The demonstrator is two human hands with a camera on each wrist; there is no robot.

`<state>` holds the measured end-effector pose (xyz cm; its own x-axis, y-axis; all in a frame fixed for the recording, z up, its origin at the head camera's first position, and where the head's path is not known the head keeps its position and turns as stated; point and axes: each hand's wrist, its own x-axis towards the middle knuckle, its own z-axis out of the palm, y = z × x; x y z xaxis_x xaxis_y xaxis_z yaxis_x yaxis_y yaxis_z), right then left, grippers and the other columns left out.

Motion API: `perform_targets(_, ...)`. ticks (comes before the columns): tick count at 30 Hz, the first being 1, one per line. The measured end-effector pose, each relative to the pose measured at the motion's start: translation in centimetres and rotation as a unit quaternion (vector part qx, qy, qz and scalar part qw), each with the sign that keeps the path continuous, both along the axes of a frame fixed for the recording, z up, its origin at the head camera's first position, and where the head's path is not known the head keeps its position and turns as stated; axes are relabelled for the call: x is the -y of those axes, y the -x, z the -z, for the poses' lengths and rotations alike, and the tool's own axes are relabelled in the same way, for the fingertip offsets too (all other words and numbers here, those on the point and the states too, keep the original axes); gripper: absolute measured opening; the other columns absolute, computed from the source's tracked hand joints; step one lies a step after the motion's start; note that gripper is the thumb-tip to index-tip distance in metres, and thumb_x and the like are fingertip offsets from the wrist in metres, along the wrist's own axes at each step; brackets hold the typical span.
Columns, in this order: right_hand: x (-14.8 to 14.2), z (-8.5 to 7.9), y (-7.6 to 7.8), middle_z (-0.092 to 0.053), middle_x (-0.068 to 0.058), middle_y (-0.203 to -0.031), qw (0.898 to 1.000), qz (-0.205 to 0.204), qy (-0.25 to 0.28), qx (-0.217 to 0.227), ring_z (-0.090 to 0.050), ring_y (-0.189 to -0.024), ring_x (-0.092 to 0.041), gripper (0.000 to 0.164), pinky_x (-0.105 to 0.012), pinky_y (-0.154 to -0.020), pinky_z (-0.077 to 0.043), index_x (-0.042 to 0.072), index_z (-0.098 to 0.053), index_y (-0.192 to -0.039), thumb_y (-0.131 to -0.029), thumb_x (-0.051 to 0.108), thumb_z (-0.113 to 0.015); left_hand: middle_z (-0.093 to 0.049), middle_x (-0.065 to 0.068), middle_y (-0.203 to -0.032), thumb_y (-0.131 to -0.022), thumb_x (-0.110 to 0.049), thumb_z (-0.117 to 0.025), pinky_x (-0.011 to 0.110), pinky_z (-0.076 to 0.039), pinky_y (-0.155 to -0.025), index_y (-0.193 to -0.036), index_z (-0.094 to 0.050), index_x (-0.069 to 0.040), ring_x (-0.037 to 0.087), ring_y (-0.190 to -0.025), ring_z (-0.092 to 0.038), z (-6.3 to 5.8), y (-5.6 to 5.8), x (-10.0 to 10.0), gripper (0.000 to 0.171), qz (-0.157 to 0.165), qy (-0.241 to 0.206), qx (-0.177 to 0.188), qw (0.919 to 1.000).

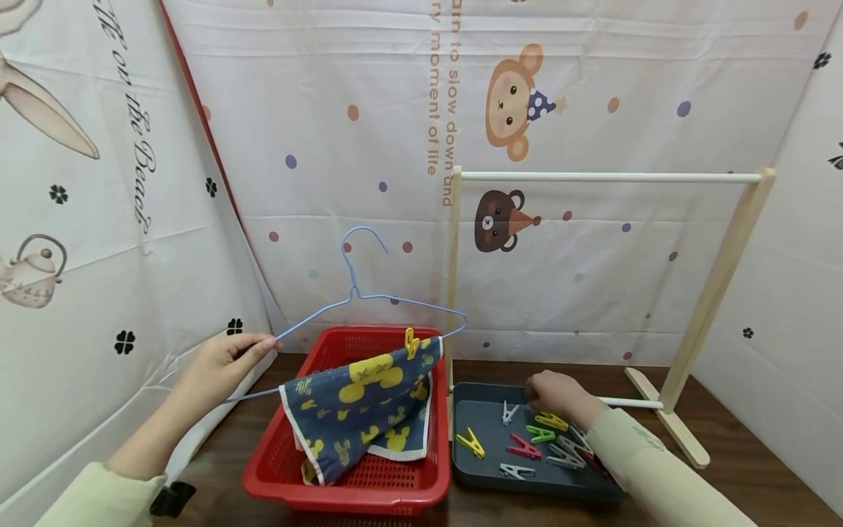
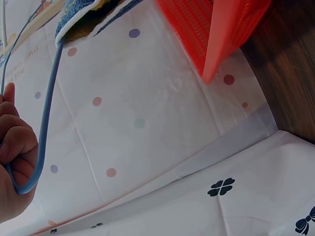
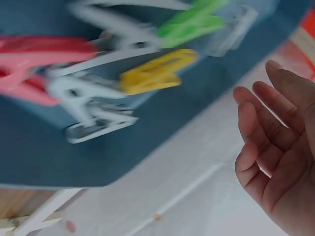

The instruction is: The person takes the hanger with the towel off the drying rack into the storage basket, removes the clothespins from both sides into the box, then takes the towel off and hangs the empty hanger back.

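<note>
Left hand (image 1: 220, 369) grips hanger (image 1: 354, 290); right hand (image 1: 558, 395) near tray (image 1: 477, 410) of clothespins (image 1: 524, 446).

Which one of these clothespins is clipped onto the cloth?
The yellow clothespin near the upper right corner of the patterned cloth, by the hanger. The other clothespins in view, including two yellow ones, lie in the dark tray.

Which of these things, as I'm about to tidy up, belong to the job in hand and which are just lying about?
Likely the job's:
blue wire hanger, in the left hand
mouse-print cloth draped over its bar
yellow clothespin on the cloth
loose clothespins in the dark gray tray
red basket
wooden-framed rack, probably

Seemingly just surroundings:
printed backdrop sheet
dark wooden table
</note>
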<state>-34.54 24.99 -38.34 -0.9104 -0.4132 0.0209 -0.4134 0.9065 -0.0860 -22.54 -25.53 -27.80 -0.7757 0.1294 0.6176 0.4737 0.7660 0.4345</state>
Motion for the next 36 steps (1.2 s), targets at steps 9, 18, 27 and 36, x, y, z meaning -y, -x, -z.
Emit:
perform_targets(9,2.6,-4.3,-1.6,-0.077,-0.003,-0.092,0.996,-0.037,0.065,-0.05,-0.068,-0.078,-0.013,0.015,-0.038,-0.074,-0.059,0.007,-0.078,-0.102,-0.093,0.019,-0.075,-0.048,-0.009,-0.063,-0.099,-0.016,-0.068,0.024,-0.032,-0.051,-0.1,-0.079,-0.003,0.002,-0.056,-0.033,0.2,-0.1,0.0,0.017,0.005,-0.005,-0.005,1.0)
perform_targets(18,6.0,-8.2,-3.8,-0.075,-0.002,-0.092,0.983,-0.11,0.084,-0.123,-0.061,-0.075,-0.008,0.021,-0.027,-0.068,-0.052,0.008,-0.076,-0.109,-0.093,0.021,-0.075,-0.056,-0.007,-0.07,-0.097,-0.015,-0.069,0.023,-0.033,-0.054,-0.101,-0.079,-0.004,0.0,-0.059,-0.036,0.1,0.1,-0.2,0.016,-0.008,0.001,0.001,1.0)
perform_targets(27,8.8,-9.9,-5.2,-0.075,-0.003,-0.096,0.973,-0.15,0.11,-0.139,-0.058,-0.074,-0.007,0.027,-0.023,-0.067,-0.051,0.009,-0.074,-0.115,-0.093,0.024,-0.076,-0.059,-0.004,-0.07,-0.099,-0.018,-0.068,0.023,-0.034,-0.055,-0.104,-0.078,-0.002,0.0,-0.06,-0.038,0.0,0.0,-0.4,0.019,-0.009,0.003,0.011,0.9999)
perform_targets(36,10.7,-10.6,-4.8,-0.073,-0.006,-0.106,0.97,-0.151,0.153,-0.109,-0.061,-0.082,-0.014,0.044,-0.022,-0.07,-0.051,0.007,-0.068,-0.13,-0.092,0.028,-0.077,-0.07,0.002,-0.081,-0.099,-0.019,-0.068,0.022,-0.036,-0.058,-0.103,-0.078,-0.003,-0.002,-0.065,-0.041,-0.1,-0.1,-0.4,0.02,-0.008,0.002,0.011,0.9999)
